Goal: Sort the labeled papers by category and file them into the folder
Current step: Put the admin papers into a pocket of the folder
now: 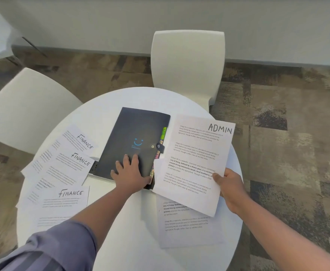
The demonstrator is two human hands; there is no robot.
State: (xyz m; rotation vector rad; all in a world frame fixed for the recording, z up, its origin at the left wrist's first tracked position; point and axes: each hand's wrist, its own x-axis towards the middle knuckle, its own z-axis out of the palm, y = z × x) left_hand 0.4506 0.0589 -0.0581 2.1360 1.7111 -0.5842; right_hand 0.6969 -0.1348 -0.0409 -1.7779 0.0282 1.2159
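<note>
On the round white desk (132, 222) our dark expanding folder (132, 141) lies shut, its snap strap fastened; only coloured tabs show at its right edge, so we cannot tell what it holds. Our left hand (130, 174) presses it with fingers spread flat. Our right hand (231, 187) pinches the ADMIN sheet (194, 161) by its edge, partly over the folder. We judge this thin grip may let the sheet slip or crease. Three FINANCE sheets (70, 165) lie fanned at the left and could slide off.
</note>
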